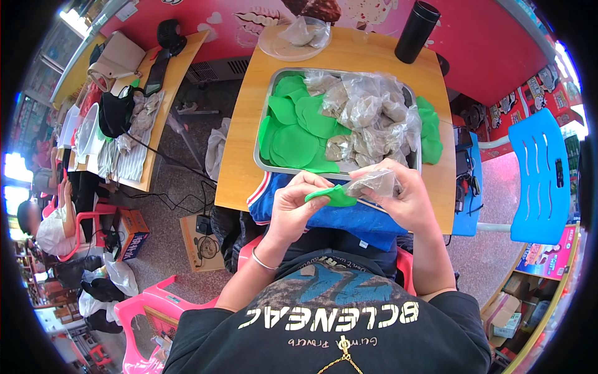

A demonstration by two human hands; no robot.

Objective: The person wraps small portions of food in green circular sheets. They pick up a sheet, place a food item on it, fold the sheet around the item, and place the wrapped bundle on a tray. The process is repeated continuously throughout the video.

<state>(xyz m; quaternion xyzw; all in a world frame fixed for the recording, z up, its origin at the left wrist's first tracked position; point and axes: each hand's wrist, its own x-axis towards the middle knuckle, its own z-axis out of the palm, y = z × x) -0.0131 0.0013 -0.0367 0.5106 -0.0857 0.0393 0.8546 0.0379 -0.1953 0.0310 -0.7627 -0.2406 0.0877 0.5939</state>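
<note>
My left hand pinches a thin green piece, folded or bunched, between thumb and fingers. In my right hand is a clear plastic bag with greyish-brown contents, its end touching the green piece. Both hands are just in front of a metal tray. On the tray's left side lie several flat round green pieces; on its right side clear bags with greyish-brown contents are heaped. More green pieces lie on the table right of the tray. A blue cloth covers my lap.
The wooden table also holds a clear plastic lid or dish with a bag and a black tumbler. A blue chair stands right, a pink chair lower left. Another person sits by the left table.
</note>
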